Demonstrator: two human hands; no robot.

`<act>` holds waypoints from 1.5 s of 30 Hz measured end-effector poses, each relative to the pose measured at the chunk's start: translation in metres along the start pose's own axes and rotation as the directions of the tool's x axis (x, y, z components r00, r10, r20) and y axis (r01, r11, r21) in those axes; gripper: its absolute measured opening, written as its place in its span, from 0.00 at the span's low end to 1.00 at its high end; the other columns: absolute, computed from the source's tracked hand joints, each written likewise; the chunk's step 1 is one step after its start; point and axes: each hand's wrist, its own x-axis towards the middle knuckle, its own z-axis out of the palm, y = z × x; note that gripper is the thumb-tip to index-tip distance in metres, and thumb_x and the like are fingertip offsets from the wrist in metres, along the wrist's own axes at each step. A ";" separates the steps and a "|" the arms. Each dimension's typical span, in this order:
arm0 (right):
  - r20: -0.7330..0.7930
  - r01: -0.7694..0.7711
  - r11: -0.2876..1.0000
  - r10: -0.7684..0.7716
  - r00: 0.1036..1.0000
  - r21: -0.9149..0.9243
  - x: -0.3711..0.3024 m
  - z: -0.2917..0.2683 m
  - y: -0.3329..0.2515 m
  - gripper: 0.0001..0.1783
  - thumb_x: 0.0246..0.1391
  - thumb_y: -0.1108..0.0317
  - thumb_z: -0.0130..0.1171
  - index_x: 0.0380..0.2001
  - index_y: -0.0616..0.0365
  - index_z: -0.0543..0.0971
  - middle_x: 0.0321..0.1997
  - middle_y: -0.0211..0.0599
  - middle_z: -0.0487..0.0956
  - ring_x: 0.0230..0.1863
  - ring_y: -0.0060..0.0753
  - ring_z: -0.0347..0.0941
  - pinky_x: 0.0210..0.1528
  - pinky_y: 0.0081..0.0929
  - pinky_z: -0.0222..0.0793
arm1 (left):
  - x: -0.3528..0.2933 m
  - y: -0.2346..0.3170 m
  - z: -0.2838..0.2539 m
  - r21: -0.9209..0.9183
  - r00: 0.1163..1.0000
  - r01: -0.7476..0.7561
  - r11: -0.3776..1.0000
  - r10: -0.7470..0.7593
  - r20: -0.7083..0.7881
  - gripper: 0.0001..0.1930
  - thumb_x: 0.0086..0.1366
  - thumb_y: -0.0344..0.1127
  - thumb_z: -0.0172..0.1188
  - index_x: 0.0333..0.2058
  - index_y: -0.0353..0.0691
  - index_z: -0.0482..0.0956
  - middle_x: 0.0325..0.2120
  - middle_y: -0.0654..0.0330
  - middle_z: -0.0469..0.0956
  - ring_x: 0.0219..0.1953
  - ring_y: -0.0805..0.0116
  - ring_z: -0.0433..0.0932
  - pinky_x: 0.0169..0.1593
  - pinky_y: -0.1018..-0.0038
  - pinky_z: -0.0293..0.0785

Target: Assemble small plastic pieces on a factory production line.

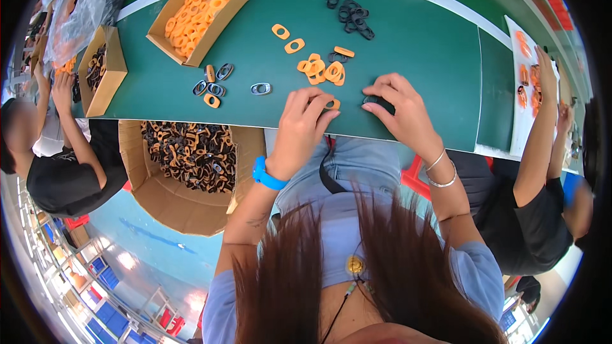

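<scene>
Orange oval ring (335, 105) sits at the near edge of the green workbench (440, 76), pinched between the left hand's (303, 114) thumb and fingertips. Just to its right, near the same edge, the right hand (401, 107) curls thumb and fingers around a dark piece (376, 100), mostly hidden. Loose orange rings (313, 69) lie beyond, with black rings (354, 18) toward the far edge. Near the far left corner stands an open cardboard box (220, 30). Any marking on the pieces is too small to read.
</scene>
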 end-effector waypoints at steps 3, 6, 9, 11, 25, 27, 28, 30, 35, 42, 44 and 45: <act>0.057 0.060 0.996 -0.056 0.997 -0.065 -0.006 -0.001 0.008 0.15 0.51 0.70 0.70 0.43 0.60 0.83 0.42 0.38 0.77 0.40 0.41 0.77 0.42 0.32 0.75 | -0.005 0.004 -0.002 -0.027 0.999 0.037 0.999 -0.038 -0.031 0.16 0.55 0.25 0.71 0.43 0.35 0.80 0.43 0.55 0.76 0.43 0.55 0.76 0.45 0.64 0.74; 0.091 -0.012 0.998 0.017 0.996 -0.054 -0.009 0.001 0.003 0.15 0.53 0.66 0.69 0.44 0.59 0.82 0.42 0.39 0.77 0.43 0.42 0.76 0.44 0.35 0.75 | -0.007 0.003 -0.006 -0.031 0.996 0.075 0.997 -0.076 -0.049 0.17 0.55 0.24 0.71 0.44 0.35 0.80 0.44 0.55 0.75 0.45 0.55 0.75 0.46 0.65 0.74; 0.104 -0.019 0.999 0.016 0.994 0.037 -0.008 -0.005 -0.006 0.15 0.53 0.68 0.69 0.44 0.58 0.83 0.42 0.39 0.77 0.44 0.42 0.77 0.45 0.34 0.75 | -0.007 0.000 -0.006 -0.039 0.996 0.087 0.995 -0.088 -0.019 0.17 0.55 0.24 0.71 0.44 0.35 0.81 0.46 0.54 0.75 0.46 0.55 0.74 0.46 0.65 0.74; 0.140 -0.010 0.998 0.002 0.990 0.055 -0.011 -0.008 -0.005 0.18 0.49 0.72 0.70 0.45 0.58 0.84 0.43 0.39 0.78 0.43 0.40 0.79 0.45 0.33 0.76 | -0.008 -0.002 -0.003 -0.044 0.996 0.088 0.995 -0.088 -0.002 0.17 0.55 0.25 0.71 0.44 0.35 0.81 0.46 0.54 0.75 0.46 0.55 0.73 0.46 0.65 0.74; 0.036 0.040 0.997 -0.042 0.998 0.072 0.003 0.037 -0.021 0.16 0.50 0.72 0.71 0.44 0.59 0.84 0.40 0.38 0.78 0.39 0.39 0.77 0.40 0.31 0.74 | -0.014 -0.003 0.002 -0.095 0.992 0.101 0.990 -0.108 -0.066 0.15 0.54 0.25 0.72 0.40 0.35 0.80 0.52 0.52 0.71 0.49 0.53 0.72 0.47 0.64 0.74; 0.034 0.056 0.997 -0.058 0.998 0.060 0.006 0.038 -0.021 0.16 0.49 0.71 0.71 0.43 0.59 0.84 0.39 0.37 0.78 0.38 0.39 0.77 0.40 0.31 0.74 | -0.015 -0.002 0.000 -0.099 0.990 0.121 0.988 -0.127 -0.059 0.15 0.53 0.25 0.72 0.40 0.36 0.81 0.52 0.53 0.72 0.50 0.54 0.72 0.48 0.65 0.74; 0.043 0.056 0.996 -0.059 0.997 0.064 0.007 0.038 -0.021 0.16 0.49 0.71 0.71 0.43 0.59 0.84 0.39 0.37 0.78 0.38 0.38 0.77 0.39 0.31 0.74 | -0.014 -0.002 -0.001 -0.102 0.988 0.139 0.985 -0.145 -0.049 0.16 0.52 0.26 0.73 0.40 0.37 0.82 0.53 0.54 0.72 0.51 0.55 0.73 0.49 0.66 0.74; 0.055 0.053 0.996 -0.057 0.997 0.066 0.008 0.039 -0.022 0.15 0.49 0.71 0.71 0.43 0.59 0.85 0.39 0.37 0.78 0.38 0.38 0.77 0.39 0.31 0.74 | -0.014 -0.001 -0.005 -0.111 0.987 0.152 0.982 -0.157 -0.039 0.16 0.52 0.25 0.73 0.41 0.37 0.82 0.54 0.53 0.72 0.51 0.55 0.73 0.50 0.66 0.74; 0.023 0.033 0.997 -0.035 0.999 0.072 0.002 0.043 -0.021 0.18 0.46 0.71 0.73 0.43 0.58 0.86 0.38 0.35 0.78 0.35 0.34 0.75 0.38 0.30 0.73 | -0.015 -0.002 -0.007 -0.136 0.984 0.172 0.976 -0.177 -0.024 0.17 0.51 0.24 0.72 0.41 0.37 0.82 0.55 0.52 0.71 0.53 0.55 0.74 0.51 0.65 0.75; -0.018 0.081 0.997 -0.081 0.997 -0.017 0.000 0.050 -0.022 0.20 0.44 0.73 0.74 0.45 0.58 0.86 0.38 0.34 0.77 0.34 0.31 0.72 0.37 0.30 0.71 | -0.012 -0.004 -0.009 -0.164 0.981 0.193 0.967 -0.195 0.006 0.16 0.51 0.23 0.71 0.41 0.35 0.80 0.55 0.51 0.70 0.52 0.53 0.73 0.53 0.62 0.74; -0.035 0.020 0.998 -0.018 0.999 0.065 -0.002 0.049 -0.025 0.20 0.43 0.73 0.74 0.44 0.57 0.86 0.38 0.33 0.77 0.34 0.32 0.71 0.37 0.30 0.70 | -0.012 -0.001 -0.012 -0.167 0.982 0.188 0.968 -0.189 0.009 0.16 0.51 0.23 0.69 0.41 0.34 0.79 0.55 0.50 0.69 0.52 0.51 0.71 0.53 0.60 0.73; -0.035 0.018 0.998 -0.016 0.999 0.064 -0.001 0.049 -0.024 0.20 0.43 0.73 0.74 0.44 0.57 0.86 0.38 0.33 0.77 0.34 0.32 0.71 0.37 0.30 0.70 | -0.011 -0.002 -0.012 -0.169 0.980 0.200 0.965 -0.200 0.014 0.16 0.51 0.23 0.69 0.40 0.34 0.79 0.55 0.50 0.70 0.52 0.51 0.71 0.54 0.61 0.73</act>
